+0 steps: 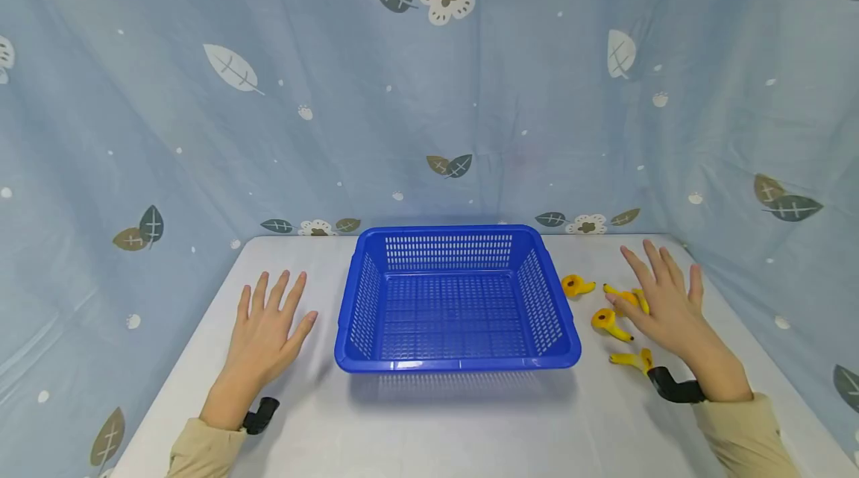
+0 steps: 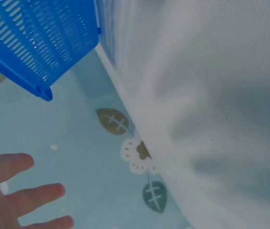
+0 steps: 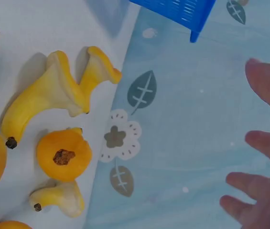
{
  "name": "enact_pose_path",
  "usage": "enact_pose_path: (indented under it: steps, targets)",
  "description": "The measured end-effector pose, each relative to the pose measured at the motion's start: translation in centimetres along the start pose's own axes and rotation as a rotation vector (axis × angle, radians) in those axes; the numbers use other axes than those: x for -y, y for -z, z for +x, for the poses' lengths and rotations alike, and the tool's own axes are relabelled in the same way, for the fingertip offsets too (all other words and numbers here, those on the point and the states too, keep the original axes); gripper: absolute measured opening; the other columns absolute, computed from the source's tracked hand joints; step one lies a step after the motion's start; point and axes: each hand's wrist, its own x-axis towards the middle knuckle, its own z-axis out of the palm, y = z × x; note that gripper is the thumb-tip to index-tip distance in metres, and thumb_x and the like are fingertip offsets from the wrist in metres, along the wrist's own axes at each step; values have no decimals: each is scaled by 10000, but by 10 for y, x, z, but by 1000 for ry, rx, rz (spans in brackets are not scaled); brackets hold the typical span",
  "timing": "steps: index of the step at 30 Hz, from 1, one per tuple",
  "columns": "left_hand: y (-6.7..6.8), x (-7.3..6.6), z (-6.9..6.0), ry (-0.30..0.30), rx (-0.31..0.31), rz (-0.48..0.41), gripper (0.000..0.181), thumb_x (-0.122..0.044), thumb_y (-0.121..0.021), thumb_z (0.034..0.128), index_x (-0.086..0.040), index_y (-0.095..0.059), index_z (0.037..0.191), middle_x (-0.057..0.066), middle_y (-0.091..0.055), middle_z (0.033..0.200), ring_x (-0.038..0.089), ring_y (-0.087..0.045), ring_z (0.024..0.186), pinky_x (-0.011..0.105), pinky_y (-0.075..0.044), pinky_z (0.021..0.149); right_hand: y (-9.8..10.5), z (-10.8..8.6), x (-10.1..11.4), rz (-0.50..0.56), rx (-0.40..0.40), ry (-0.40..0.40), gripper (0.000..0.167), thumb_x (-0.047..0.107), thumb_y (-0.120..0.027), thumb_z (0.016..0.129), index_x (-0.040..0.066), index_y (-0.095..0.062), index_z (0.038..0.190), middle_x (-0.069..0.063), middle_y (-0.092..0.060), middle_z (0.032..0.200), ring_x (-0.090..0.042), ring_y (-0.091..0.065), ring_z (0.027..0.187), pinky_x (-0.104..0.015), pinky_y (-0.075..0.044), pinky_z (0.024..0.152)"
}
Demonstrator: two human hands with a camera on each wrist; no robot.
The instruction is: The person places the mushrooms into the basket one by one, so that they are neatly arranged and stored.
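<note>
A blue plastic basket (image 1: 458, 365) with slotted sides stands in the middle of the white table, with nothing inside. To its left hovers the left hand (image 1: 260, 344), fingers spread and holding nothing; its fingers also show at the lower left of the left wrist view (image 2: 25, 195). On the basket's other side the right hand (image 1: 671, 314) is spread above several small yellow-orange objects, also empty. One such object (image 1: 606, 320) has a round orange end and a curved yellow stem. In the right wrist view, a curved yellow piece (image 3: 44, 98) lies near an orange round one (image 3: 72, 164).
A light blue cloth (image 1: 376, 90) printed with leaves and flowers hangs behind and beside the white table (image 1: 456, 441). Black straps (image 1: 260, 416) circle both wrists. The basket's corner (image 2: 44, 90) shows at the upper left of the left wrist view.
</note>
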Motion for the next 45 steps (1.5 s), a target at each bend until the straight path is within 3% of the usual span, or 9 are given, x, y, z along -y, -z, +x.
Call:
enact_pose_path:
  steps: [11, 15, 20, 29, 37, 45]
  targets:
    - [2, -16, 0, -52, -135, -91, 530, -387, -445, 1024, -10, -540, 1383, 255, -531, 1364, 502, -370, 1323, 666, -250, 1081, -7, 15, 2, 229, -309, 106, 568, 235, -674, 920, -10, -491, 1398, -324, -415, 1439, -510, -342, 1332, -688, 13, 1130]
    - [1, -29, -2, -73, -139, -133, 513, -372, -451, 1026, -14, -545, 1381, 246, -540, 1362, 495, -386, 1316, 671, -264, 1070, -17, 24, 5, 302, -345, 83, 516, 105, -688, 892, -42, -521, 1358, -330, -470, 1385, -529, -384, 1286, -703, -10, 1126]
    - [2, -43, -4, -66, -95, -153, 543, -400, -460, 1022, -40, -510, 1426, 233, -506, 1409, 496, -349, 1349, 677, -239, 1086, -31, 31, 10, 352, -347, 15, 460, 71, -671, 907, -51, -543, 1332, -327, -487, 1378, -538, -391, 1280, -705, -22, 1130]
    - [2, -66, -3, -58, -4, -130, 663, -475, -490, 986, -72, -411, 1507, 213, -398, 1517, 484, -252, 1417, 658, -172, 1129, -58, 46, 9, 403, -272, -87, 387, -18, -592, 914, -67, -558, 1296, -332, -516, 1338, -532, -427, 1247, -722, -87, 1117]
    - [-1, -86, -1, -59, 58, -120, 752, -545, -493, 969, -83, -346, 1543, 218, -327, 1562, 469, -177, 1455, 641, -109, 1156, -76, 45, 1, 349, -51, -195, 390, 4, -580, 889, -63, -576, 1273, -344, -487, 1358, -539, -372, 1301, -719, -66, 1117]
    - [-1, -98, 3, -64, 94, -111, 829, -609, -494, 946, -68, -323, 1550, 243, -272, 1580, 479, -132, 1465, 667, -79, 1147, -84, 42, 2, 299, 54, -217, 383, 23, -592, 878, -66, -593, 1250, -341, -517, 1329, -535, -387, 1291, -751, -82, 1090]
